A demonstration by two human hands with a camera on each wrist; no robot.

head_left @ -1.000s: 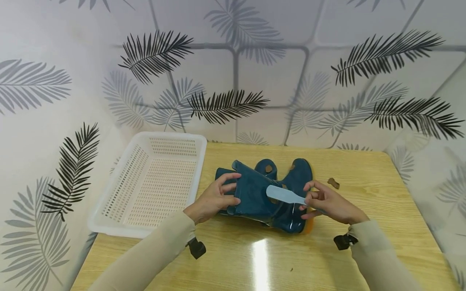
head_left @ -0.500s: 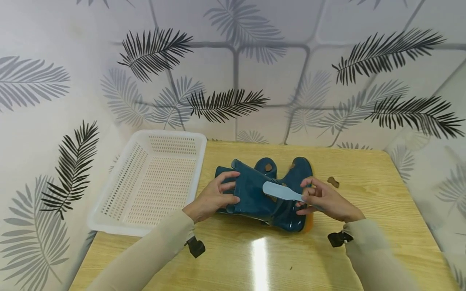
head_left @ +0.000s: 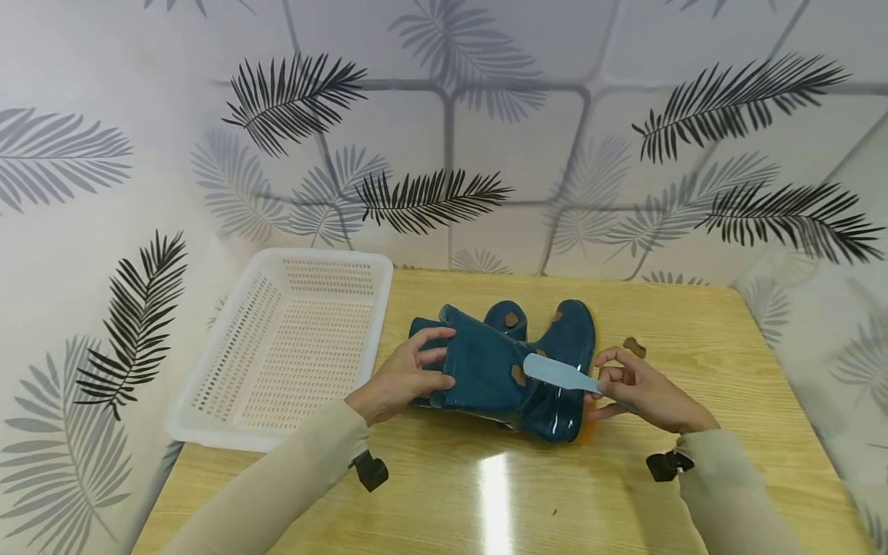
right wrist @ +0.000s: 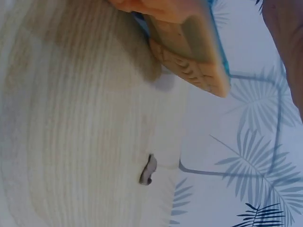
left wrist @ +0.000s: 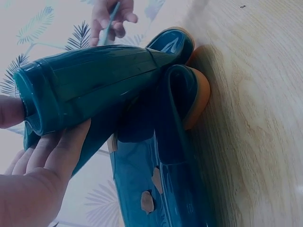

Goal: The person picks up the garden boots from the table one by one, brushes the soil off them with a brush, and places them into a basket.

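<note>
My left hand (head_left: 405, 378) grips a dark teal rain boot (head_left: 486, 362) at the top of its shaft; in the left wrist view the thumb is at the opening and the fingers lie beneath. The held boot overlaps a second teal boot (left wrist: 137, 175) with an orange sole. Brown patches (head_left: 518, 375) stick to the boots, one on the held shaft. My right hand (head_left: 645, 393) pinches the narrow end of a light blue flat spatula (head_left: 558, 373). Its broad blade hovers over the held boot, just right of the patch on the shaft.
A white perforated plastic basket (head_left: 305, 354) stands left of the boots. One loose brown piece (head_left: 634, 347) lies on the wooden table (head_left: 694, 324) behind the right hand, and a tiny dark crumb lies near the front. A leaf-patterned wall covering rises behind the table.
The spatula first shifted slightly left over the shaft patch, then drew back right with the right hand, so that patch now shows. The left hand keeps its grip, nearly still.
</note>
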